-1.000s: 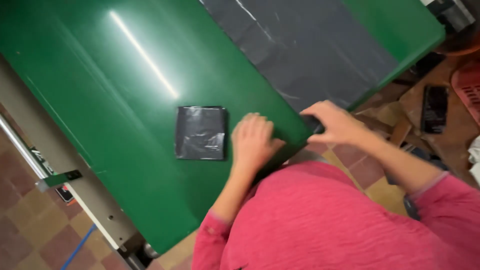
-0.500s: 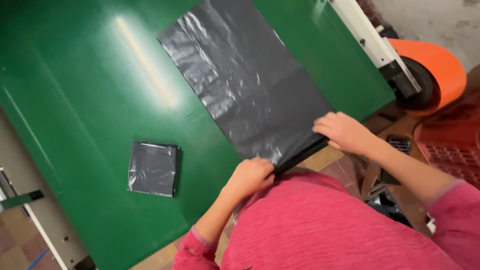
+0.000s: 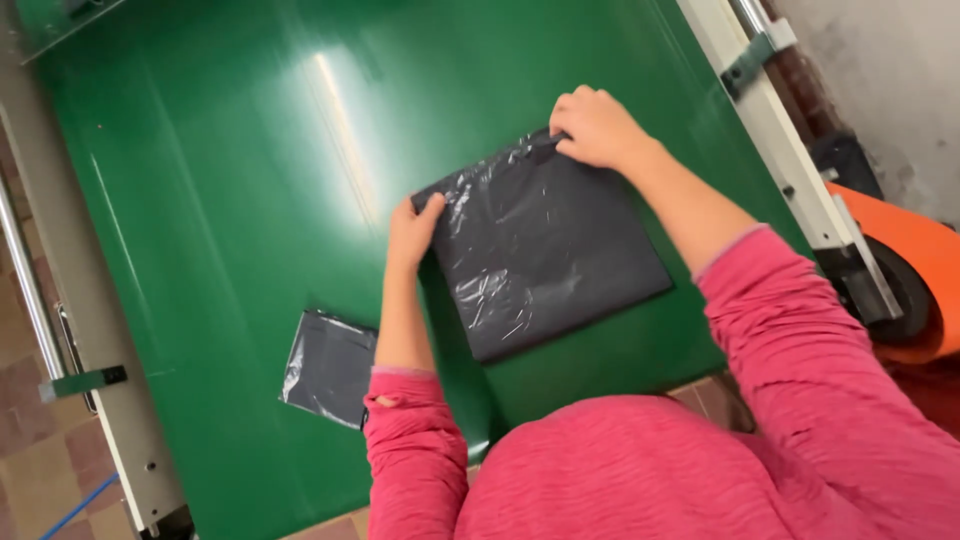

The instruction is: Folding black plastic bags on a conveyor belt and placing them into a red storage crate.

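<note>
A black plastic bag point(image 3: 545, 255) lies folded in half on the green table point(image 3: 220, 200), its far edge doubled over. My left hand point(image 3: 412, 232) pinches the bag's far left corner. My right hand point(image 3: 597, 127) grips the far right corner, fingers closed over the plastic. Both arms wear pink sleeves. A smaller, tightly folded black bag point(image 3: 328, 368) rests flat on the table beside my left forearm, touched by neither hand.
A white metal rail point(image 3: 795, 170) runs along the table's right edge, with an orange roll point(image 3: 915, 270) beyond it. Another pale rail with a green bracket point(image 3: 85, 382) borders the left side over a tiled floor.
Both hands have carried the bag's near edge away from me and laid it over the far part, halving the long sheet. The view has shifted, so the small folded bag now sits nearer my left elbow.
</note>
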